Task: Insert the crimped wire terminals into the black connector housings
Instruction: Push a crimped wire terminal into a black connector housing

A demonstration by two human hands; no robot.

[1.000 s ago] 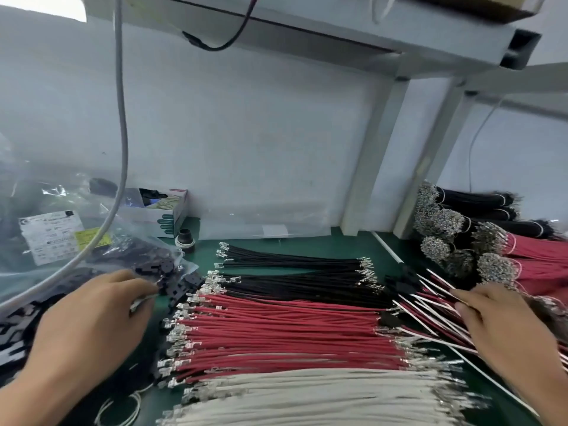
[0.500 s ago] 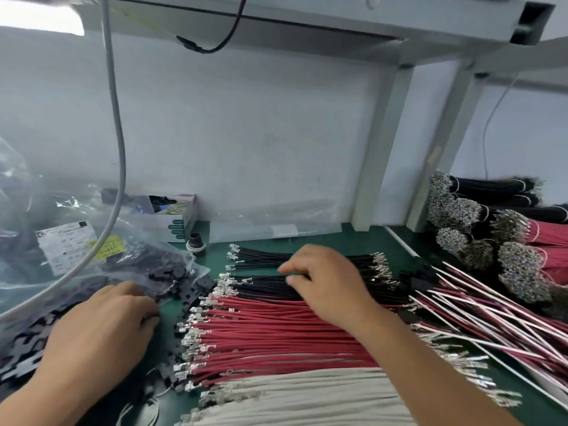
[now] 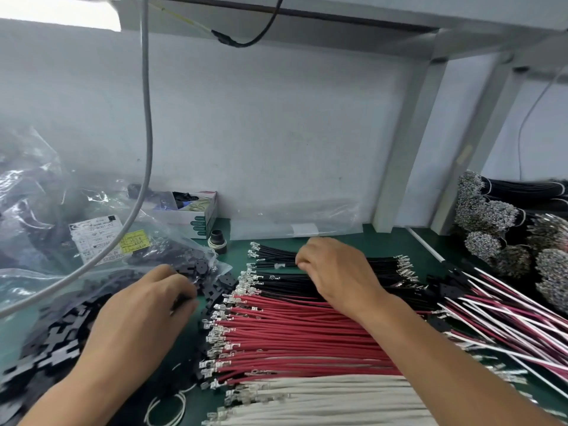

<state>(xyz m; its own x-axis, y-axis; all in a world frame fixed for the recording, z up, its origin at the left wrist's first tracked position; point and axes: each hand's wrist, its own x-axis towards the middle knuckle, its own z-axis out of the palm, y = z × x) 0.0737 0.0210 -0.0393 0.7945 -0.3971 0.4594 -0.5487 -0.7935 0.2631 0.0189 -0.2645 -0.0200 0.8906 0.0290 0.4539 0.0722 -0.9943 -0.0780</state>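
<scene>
Black wires lay at the bench's rear, red wires mid-bench, white wires along the front edge: three groups, each too many to count. They were judged light and limp; grip just behind the fragile terminal. Right hand pinched a black wire. Left hand, fingers curled, rested among loose connector housings; its hold could not be told.

Matt rubbery insulation on black wires, red wires, white wires | bright shiny metal terminals | matt black plastic housings | glossy crinkled clear plastic bag | matt green mat | printed cardboard box
</scene>
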